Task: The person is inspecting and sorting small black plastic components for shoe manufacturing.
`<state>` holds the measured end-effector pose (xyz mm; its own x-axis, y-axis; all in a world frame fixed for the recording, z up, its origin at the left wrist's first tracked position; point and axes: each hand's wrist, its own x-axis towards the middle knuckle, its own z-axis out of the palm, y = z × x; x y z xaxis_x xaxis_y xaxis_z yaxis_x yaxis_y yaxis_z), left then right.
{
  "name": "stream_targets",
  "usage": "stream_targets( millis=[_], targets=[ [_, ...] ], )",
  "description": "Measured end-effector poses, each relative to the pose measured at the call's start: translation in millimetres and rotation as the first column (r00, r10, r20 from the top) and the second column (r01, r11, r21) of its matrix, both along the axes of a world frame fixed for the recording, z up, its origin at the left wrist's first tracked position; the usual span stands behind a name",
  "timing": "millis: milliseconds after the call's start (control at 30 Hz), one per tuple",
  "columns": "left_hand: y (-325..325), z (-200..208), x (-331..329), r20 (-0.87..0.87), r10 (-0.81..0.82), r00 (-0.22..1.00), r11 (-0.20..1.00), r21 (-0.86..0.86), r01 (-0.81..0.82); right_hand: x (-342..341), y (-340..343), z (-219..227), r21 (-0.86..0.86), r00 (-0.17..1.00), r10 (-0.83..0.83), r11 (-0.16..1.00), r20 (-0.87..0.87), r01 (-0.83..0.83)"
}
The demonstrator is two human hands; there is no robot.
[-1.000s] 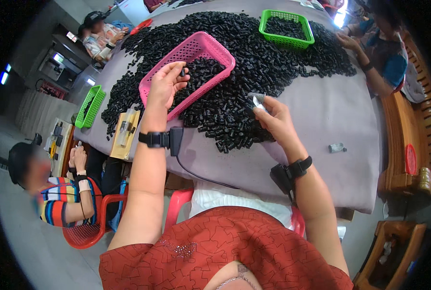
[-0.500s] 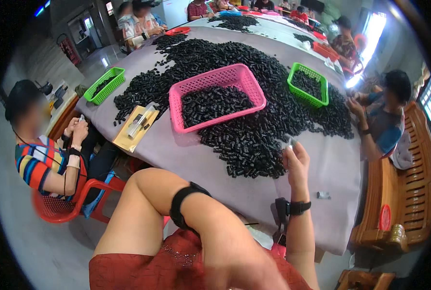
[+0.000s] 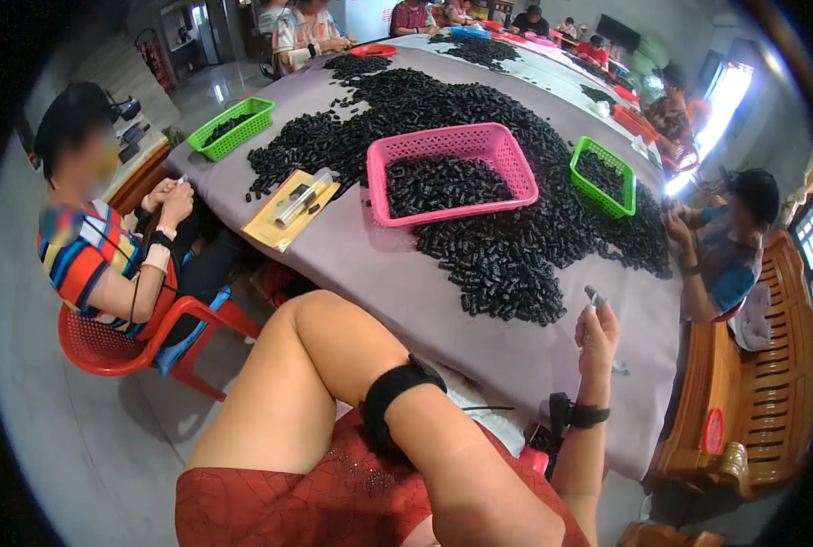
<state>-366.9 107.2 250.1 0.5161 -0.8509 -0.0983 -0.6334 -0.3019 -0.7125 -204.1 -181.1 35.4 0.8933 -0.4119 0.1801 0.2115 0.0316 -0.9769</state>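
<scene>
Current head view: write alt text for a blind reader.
The right hand holds a small grey piece at a table heaped with black pieces; a pink basket holds more. Other people sit nearby; the left hand is out of view.

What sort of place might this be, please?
Probably a hand-assembly workroom: a cloth-covered table bears heaped black cylindrical parts and a pink perforated plastic basket, with several people gathered around it.
</scene>
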Motion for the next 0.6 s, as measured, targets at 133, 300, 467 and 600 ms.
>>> stream_targets(
  millis=[133, 300, 467, 600],
  targets=[
    [-5, -9, 99, -0.540, -0.800, -0.260, 0.446, -0.826, 0.344, -6, 5, -8, -0.014, 1.000, -0.004, 1.000, -0.025, 0.004],
    [-20, -17, 109, -0.431, -0.671, -0.604, 0.568, -0.822, -0.044, -15, -2, -17, 0.022, 0.994, -0.080, 0.996, -0.070, 0.082],
    [-37, -29, 109, 0.004, -0.964, -0.267, 0.075, -0.956, -0.285, -19, -16, -25, 0.047, 0.986, -0.112, 0.992, -0.124, 0.118],
    [-14, -18, 109, -0.179, -0.744, -0.644, 0.527, -0.749, -0.402, -16, -12, -31, 0.047, 0.984, -0.093, 0.994, -0.154, 0.102]
  ],
)
